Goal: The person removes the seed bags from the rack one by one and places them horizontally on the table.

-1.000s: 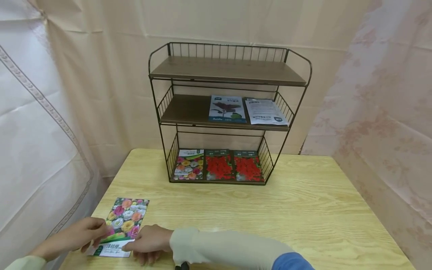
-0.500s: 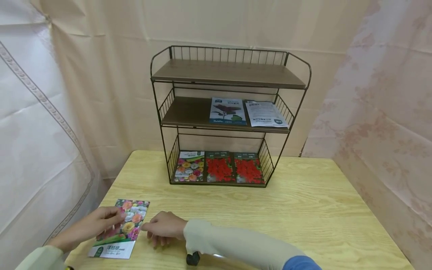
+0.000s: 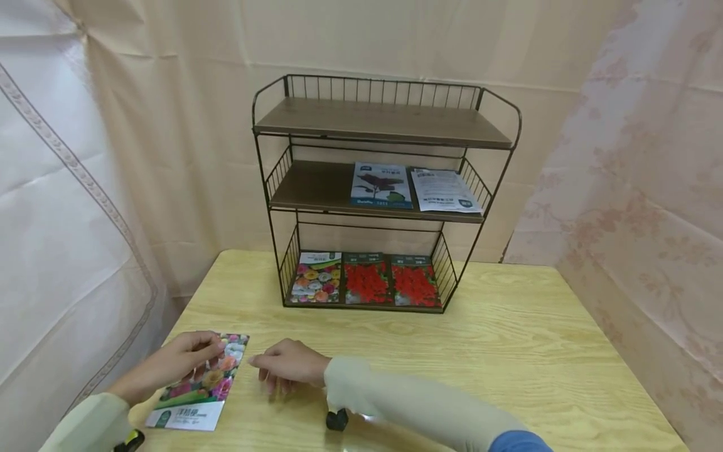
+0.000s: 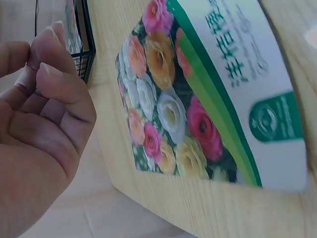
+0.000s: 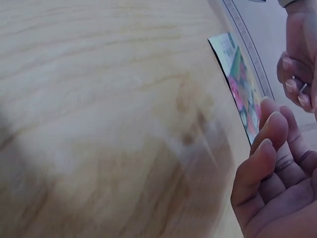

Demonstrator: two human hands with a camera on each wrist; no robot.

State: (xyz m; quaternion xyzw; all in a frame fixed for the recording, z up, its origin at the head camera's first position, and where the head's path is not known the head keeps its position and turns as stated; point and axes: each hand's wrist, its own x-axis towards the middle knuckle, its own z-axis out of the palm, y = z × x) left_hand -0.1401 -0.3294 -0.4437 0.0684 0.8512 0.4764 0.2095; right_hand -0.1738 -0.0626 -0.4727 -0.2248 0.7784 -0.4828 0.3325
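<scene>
Lisianthus seed packet (image 3: 217, 386) lies below the left hand (image 3: 172, 364), just left of the right hand (image 3: 290, 363)

The packet is face up on the table (image 3: 508, 351), beside the table's left edge and toward the near left corner. Its long axis runs roughly along that edge, white title band at the near end, printed blooms at the far end, the far end leaning slightly right.

The left hand is nearer: it hangs over the packet's far left part, fingers loosely bent, and in the left wrist view it looks clear of the paper, holding nothing. The right hand stands just beside the packet's long right side, not touching it, fingers loosely curled and empty. The hands are apart, with part of the flower print showing between them.

I judge that uncovered long right side the easier one for fingers to reach, with the three-tier rack (image 3: 384, 116) ahead and to the right, near the table's far edge
</scene>
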